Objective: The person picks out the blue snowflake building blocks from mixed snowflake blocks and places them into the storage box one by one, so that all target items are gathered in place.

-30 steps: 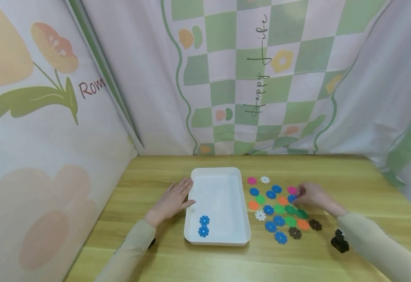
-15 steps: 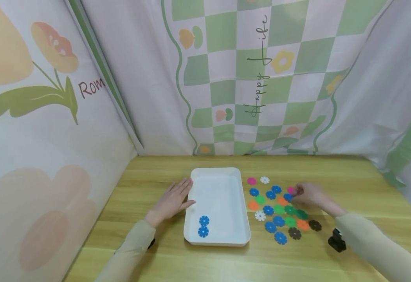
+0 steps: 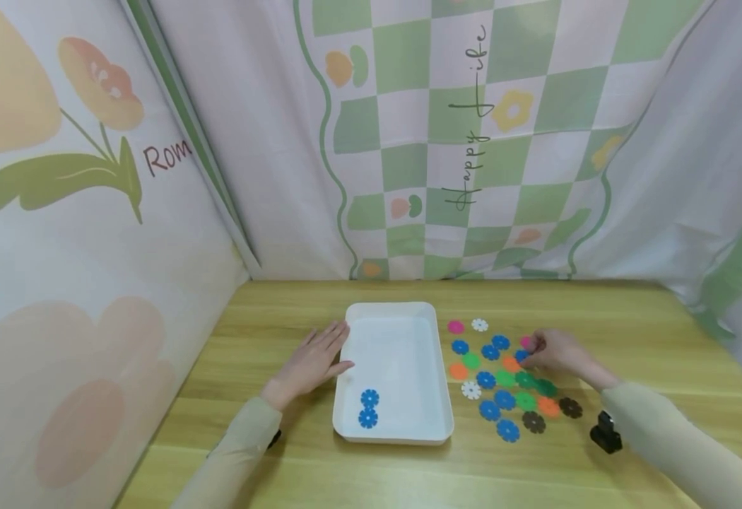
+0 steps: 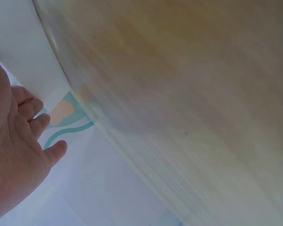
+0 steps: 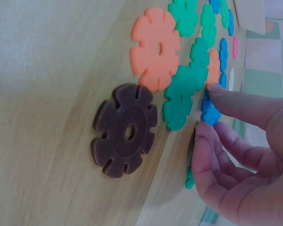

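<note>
My left hand (image 3: pixel 310 360) lies with straight fingers on the left rim of a white tray (image 3: pixel 399 353). In the left wrist view the same hand (image 4: pixel 19 141) shows its fingers extended along a pale edge. Two blue notched plastic discs (image 3: pixel 369 398) lie touching in the tray's near-left part. To the right of the tray, my right hand (image 3: pixel 558 351) pinches a blue notched disc (image 3: pixel 521 355) among the loose pieces. Up close in the right wrist view, thumb and fingertips are on either side of this blue disc (image 5: pixel 211 112); part of it is hidden.
Several loose notched discs in blue, green, orange, pink, white and brown lie right of the tray. A brown disc (image 5: pixel 125 131) and an orange disc (image 5: pixel 155 49) are near the right wrist. Patterned curtains (image 3: pixel 447 155) hang behind the wooden table (image 3: pixel 295 459).
My right hand has moved slightly left, and the blue disc at its fingertips has shifted left with it. The left hand and tray hold their place.
</note>
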`<state>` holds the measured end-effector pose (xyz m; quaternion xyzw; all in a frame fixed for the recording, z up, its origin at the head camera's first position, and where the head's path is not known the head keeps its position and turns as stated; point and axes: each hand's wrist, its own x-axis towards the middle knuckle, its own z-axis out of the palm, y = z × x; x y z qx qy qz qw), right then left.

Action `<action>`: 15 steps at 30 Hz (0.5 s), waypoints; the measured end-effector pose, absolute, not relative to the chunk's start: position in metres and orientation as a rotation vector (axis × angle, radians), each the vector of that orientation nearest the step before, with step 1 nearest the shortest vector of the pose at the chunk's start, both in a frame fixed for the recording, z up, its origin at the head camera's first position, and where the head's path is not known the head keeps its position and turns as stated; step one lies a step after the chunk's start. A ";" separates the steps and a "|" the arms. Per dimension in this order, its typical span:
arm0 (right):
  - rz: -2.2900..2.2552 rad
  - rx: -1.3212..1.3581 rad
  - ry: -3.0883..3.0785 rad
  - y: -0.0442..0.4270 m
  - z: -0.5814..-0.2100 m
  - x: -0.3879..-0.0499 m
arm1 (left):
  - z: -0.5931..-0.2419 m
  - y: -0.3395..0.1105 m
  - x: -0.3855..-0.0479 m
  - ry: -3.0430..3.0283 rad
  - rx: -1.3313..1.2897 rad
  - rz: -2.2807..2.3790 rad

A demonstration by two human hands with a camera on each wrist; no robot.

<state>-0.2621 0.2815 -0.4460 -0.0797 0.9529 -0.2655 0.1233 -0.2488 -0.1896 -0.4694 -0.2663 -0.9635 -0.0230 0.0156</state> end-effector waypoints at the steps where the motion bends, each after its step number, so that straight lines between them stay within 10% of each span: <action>1: -0.772 -0.234 2.782 0.282 -0.447 -0.263 | -0.470 -0.190 -0.249 -2.994 -0.831 -0.068; 15: -0.845 -0.281 2.742 0.285 -0.441 -0.261 | -0.470 -0.189 -0.249 -3.001 -0.830 -0.095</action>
